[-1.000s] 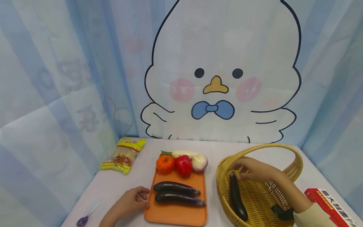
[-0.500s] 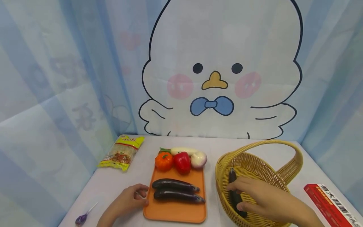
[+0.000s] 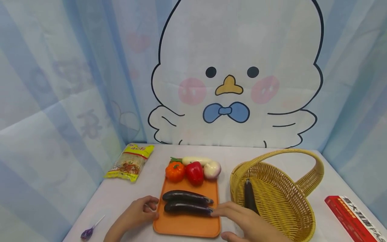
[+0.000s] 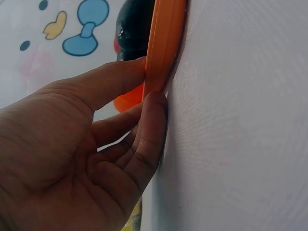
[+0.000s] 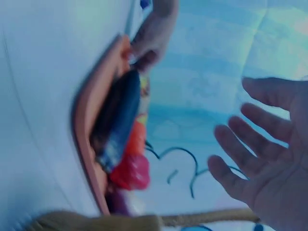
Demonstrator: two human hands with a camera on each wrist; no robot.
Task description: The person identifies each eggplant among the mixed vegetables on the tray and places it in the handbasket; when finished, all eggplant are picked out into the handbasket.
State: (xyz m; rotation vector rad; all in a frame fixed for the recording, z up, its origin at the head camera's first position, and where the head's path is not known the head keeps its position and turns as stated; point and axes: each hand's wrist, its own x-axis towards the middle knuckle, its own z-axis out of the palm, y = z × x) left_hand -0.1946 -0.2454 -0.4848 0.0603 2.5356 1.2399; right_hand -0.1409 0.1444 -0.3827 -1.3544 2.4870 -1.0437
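Note:
My left hand (image 3: 139, 212) is at the left edge of an orange tray (image 3: 187, 229). In the left wrist view, its thumb and fingers (image 4: 155, 113) pinch the tray's rim. Two dark eggplants (image 3: 188, 196) lie side by side across the tray. Over the tray's right edge reaches my right hand (image 3: 242, 220), its fingers spread and holding nothing in the right wrist view. In the head view its fingertips appear at the stem end of the nearer eggplant (image 3: 187, 208); contact is unclear. A third eggplant (image 3: 249, 196) lies in the wicker basket (image 3: 308, 218), partly hidden behind the right hand.
At the tray's far end sit an orange pumpkin-shaped vegetable (image 3: 175, 172), a red bell pepper (image 3: 195, 173), a purple-white round vegetable (image 3: 212, 170) and a white radish (image 3: 196, 160). Around are a yellow food packet (image 3: 130, 162), a lollipop (image 3: 87, 234) and a red box (image 3: 353, 218).
My right hand has moved left from inside the basket, past the eggplant there, to the tray's right edge. My left hand stays at the tray's rim.

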